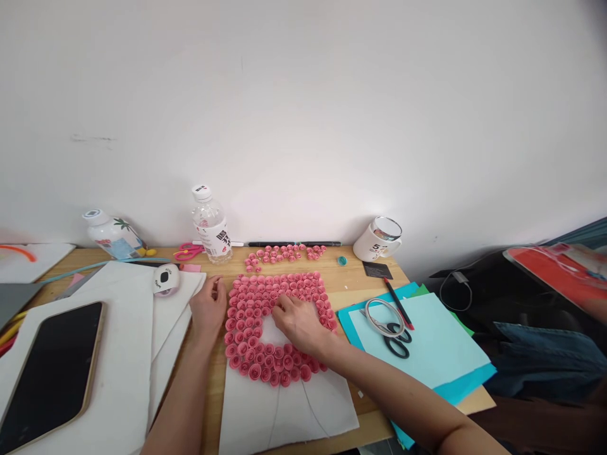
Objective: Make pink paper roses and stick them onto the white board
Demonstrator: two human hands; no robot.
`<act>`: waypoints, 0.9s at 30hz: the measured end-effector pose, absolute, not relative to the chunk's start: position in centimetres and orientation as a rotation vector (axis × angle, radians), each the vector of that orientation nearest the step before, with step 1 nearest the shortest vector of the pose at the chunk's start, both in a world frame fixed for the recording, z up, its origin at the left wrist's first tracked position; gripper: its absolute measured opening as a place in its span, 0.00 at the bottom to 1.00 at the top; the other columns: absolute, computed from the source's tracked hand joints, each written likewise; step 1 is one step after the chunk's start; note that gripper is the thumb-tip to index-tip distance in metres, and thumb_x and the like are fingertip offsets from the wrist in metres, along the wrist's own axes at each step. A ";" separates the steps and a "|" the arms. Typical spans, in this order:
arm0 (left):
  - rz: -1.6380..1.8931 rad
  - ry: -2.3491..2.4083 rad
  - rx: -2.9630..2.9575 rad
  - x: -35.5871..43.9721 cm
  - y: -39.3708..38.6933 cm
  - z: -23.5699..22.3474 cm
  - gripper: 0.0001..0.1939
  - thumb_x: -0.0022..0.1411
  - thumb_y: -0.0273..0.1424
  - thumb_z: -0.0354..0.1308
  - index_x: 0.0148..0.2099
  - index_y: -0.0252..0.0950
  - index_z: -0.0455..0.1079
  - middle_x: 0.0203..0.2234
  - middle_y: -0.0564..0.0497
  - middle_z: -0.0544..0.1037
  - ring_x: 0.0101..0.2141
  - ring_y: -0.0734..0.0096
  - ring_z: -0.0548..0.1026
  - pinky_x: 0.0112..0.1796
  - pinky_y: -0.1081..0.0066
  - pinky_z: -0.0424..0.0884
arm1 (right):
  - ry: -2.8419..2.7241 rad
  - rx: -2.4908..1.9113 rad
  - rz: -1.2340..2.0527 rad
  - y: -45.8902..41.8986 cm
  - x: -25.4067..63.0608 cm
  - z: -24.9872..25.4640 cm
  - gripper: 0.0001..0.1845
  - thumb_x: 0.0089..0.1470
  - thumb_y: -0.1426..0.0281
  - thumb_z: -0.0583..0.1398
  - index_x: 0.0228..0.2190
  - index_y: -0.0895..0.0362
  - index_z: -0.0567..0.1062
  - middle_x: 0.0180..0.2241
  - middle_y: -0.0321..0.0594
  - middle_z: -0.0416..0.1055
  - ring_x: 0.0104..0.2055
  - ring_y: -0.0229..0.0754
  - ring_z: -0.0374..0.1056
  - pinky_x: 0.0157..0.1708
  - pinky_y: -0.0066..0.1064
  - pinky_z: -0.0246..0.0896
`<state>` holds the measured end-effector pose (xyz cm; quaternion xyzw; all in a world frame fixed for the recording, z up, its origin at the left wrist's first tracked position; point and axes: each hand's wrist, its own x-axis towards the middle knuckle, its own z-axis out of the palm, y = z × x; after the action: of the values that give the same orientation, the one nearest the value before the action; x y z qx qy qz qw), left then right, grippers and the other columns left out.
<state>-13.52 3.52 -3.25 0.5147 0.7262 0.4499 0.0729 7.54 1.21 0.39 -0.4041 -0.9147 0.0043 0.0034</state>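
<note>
Rows of pink rolled paper roses (255,371) cover much of a white board (289,411), ringing a bare white patch in the middle. My right hand (298,323) reaches over the roses, its fingertips pinched together and pointing down at the upper edge of that patch. What sits between those fingertips is hidden. To the left of the roses, my left hand (207,309) rests beside the board, fingers loosely curled in, with nothing visible in them. Two thin curved lines run down the lower part of the board.
Loose roses (284,253) lie behind the board, near a plastic bottle (212,230) and pink scissors (188,251). At right are a white mug (374,240), teal paper (427,347), black-handled scissors (397,341) and a tape roll (385,318). A phone (52,373) lies left.
</note>
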 end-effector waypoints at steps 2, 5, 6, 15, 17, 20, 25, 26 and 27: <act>1.327 2.127 1.589 -13.5 3.5 -3.0 0.14 0.57 0.36 0.48 0.39 0.35 0.71 0.28 0.48 0.78 0.26 0.69 0.74 0.33 0.70 0.69 | -2.893 -1.260 0.023 1.2 7.5 0.7 0.10 0.51 0.82 0.51 0.30 0.59 0.70 0.31 0.44 0.66 0.31 0.41 0.62 0.21 0.27 0.49; 1.296 2.057 1.659 -13.6 3.5 -2.8 0.16 0.59 0.38 0.47 0.41 0.35 0.71 0.36 0.46 0.78 0.33 0.66 0.75 0.36 0.68 0.69 | -2.916 -1.226 0.033 1.3 7.6 0.9 0.10 0.49 0.83 0.53 0.31 0.59 0.70 0.34 0.45 0.66 0.35 0.43 0.61 0.23 0.27 0.52; 1.277 2.048 1.666 -13.6 3.5 -2.8 0.17 0.60 0.39 0.46 0.42 0.35 0.70 0.37 0.45 0.78 0.34 0.65 0.76 0.37 0.68 0.69 | -2.919 -1.207 0.030 1.3 7.7 0.9 0.10 0.49 0.83 0.53 0.32 0.59 0.70 0.34 0.45 0.66 0.35 0.43 0.61 0.23 0.27 0.53; 1.158 2.012 1.657 -14.0 3.8 -3.3 0.22 0.61 0.42 0.43 0.48 0.36 0.68 0.37 0.45 0.78 0.37 0.62 0.75 0.39 0.65 0.68 | -2.952 -1.085 -0.003 1.5 8.5 0.7 0.11 0.48 0.83 0.54 0.33 0.59 0.69 0.38 0.46 0.65 0.37 0.43 0.60 0.23 0.27 0.53; 1.154 2.014 1.629 -14.0 3.8 -3.3 0.22 0.61 0.42 0.42 0.48 0.36 0.68 0.35 0.45 0.78 0.36 0.62 0.75 0.38 0.65 0.68 | -2.964 -1.073 0.009 1.4 8.5 0.8 0.12 0.47 0.84 0.54 0.33 0.60 0.69 0.37 0.46 0.65 0.37 0.43 0.60 0.22 0.26 0.52; 1.150 2.028 1.583 -14.1 3.8 -3.1 0.23 0.60 0.42 0.42 0.48 0.35 0.69 0.33 0.46 0.78 0.33 0.63 0.75 0.37 0.66 0.68 | -2.994 -1.072 0.028 1.1 8.4 1.1 0.12 0.46 0.85 0.54 0.33 0.60 0.69 0.37 0.46 0.66 0.36 0.42 0.61 0.22 0.26 0.52; 1.143 2.061 1.509 -14.1 3.8 -2.8 0.22 0.60 0.42 0.43 0.46 0.35 0.70 0.28 0.48 0.78 0.29 0.65 0.74 0.36 0.67 0.67 | -3.033 -1.081 0.034 0.8 8.2 1.6 0.12 0.47 0.85 0.52 0.33 0.61 0.70 0.36 0.48 0.67 0.35 0.43 0.63 0.21 0.27 0.53; 1.131 2.068 1.501 -14.1 3.8 -2.8 0.22 0.60 0.42 0.43 0.46 0.35 0.70 0.27 0.48 0.78 0.28 0.65 0.74 0.35 0.68 0.67 | -3.030 -1.098 0.033 0.8 8.1 1.7 0.13 0.47 0.85 0.52 0.33 0.62 0.70 0.36 0.48 0.67 0.35 0.44 0.63 0.21 0.28 0.53; 1.120 2.074 1.497 -14.2 3.8 -2.8 0.22 0.60 0.42 0.43 0.46 0.34 0.70 0.26 0.48 0.78 0.27 0.65 0.74 0.34 0.68 0.67 | -3.028 -1.117 0.031 0.8 8.0 1.7 0.13 0.48 0.85 0.52 0.33 0.62 0.70 0.36 0.48 0.67 0.35 0.44 0.63 0.21 0.28 0.54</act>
<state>-14.15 3.77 -2.80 0.5279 0.7314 0.3950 0.1741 8.03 0.78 1.70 -0.3457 -0.9373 0.0097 -0.0430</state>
